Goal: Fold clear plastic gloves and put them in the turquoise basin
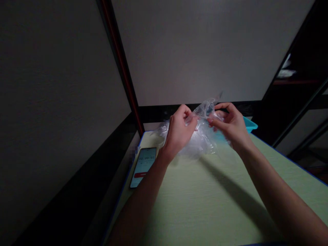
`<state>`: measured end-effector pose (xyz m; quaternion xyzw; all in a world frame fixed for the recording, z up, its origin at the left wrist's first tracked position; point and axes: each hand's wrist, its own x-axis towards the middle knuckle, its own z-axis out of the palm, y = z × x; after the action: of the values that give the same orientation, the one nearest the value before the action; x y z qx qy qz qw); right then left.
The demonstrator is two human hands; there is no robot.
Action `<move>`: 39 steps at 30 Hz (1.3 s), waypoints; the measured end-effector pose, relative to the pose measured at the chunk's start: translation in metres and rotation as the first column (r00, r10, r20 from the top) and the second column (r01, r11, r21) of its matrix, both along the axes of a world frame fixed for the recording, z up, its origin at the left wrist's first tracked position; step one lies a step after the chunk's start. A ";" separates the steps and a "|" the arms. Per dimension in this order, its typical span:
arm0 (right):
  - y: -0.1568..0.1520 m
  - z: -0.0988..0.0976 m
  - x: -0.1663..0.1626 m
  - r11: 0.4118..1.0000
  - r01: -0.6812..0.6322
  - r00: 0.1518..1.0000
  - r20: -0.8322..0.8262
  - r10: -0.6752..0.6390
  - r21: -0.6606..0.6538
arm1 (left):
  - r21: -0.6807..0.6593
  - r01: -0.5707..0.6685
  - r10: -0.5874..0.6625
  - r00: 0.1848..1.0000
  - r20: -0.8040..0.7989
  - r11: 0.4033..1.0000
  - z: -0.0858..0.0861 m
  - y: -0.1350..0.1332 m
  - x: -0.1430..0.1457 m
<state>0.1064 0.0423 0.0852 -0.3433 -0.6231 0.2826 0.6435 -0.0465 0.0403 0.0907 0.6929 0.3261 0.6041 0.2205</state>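
Both my hands grip a crumpled, clear plastic bag (205, 108) above the far part of the table. My left hand (180, 128) pinches it from the left, fingers closed. From the right, my right hand (230, 123) holds the gathered plastic between thumb and fingers. More clear crinkled plastic (197, 143) hangs below and behind my hands, down toward the tabletop. Whether this is one bag or more I cannot tell. A turquoise plastic tray (249, 125) stands behind my right hand, partly covered by it and by the plastic.
On the left of the pale green table (189, 198) lies a phone (147, 162) showing a timer. My left forearm covers part of it. A light panel (194, 51) rises behind the table, and a dark-framed panel (64, 75) stands close on the left. Dark shelves (294, 82) are at right.
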 end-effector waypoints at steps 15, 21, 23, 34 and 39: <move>-0.008 -0.092 0.041 0.812 -0.299 0.931 0.031 0.362 -0.502 | -0.702 0.428 -0.371 0.896 0.245 0.569 -0.078 -0.021 0.004; -0.007 -0.115 0.041 0.719 -0.407 0.877 -0.020 0.481 -0.563 | -0.738 0.505 -0.426 0.846 0.321 0.448 -0.107 -0.017 0.001; -0.008 -0.121 0.042 0.697 -0.436 0.860 -0.035 0.509 -0.569 | -0.737 0.499 -0.406 0.854 0.326 0.456 -0.115 -0.014 0.002; -0.005 -0.127 0.055 0.683 -0.424 0.873 -0.068 0.483 -0.595 | -0.718 0.387 -0.304 0.919 0.250 0.578 -0.133 -0.006 0.001; -0.002 -0.120 0.066 0.712 -0.376 0.894 -0.032 0.446 -0.593 | -0.670 0.290 -0.213 0.957 0.197 0.683 -0.140 -0.003 0.004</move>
<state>0.1727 0.0405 -0.0349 -0.3923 -0.6015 0.5762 0.3902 -0.0420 0.0370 -0.0493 0.5660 0.4179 0.4369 0.5605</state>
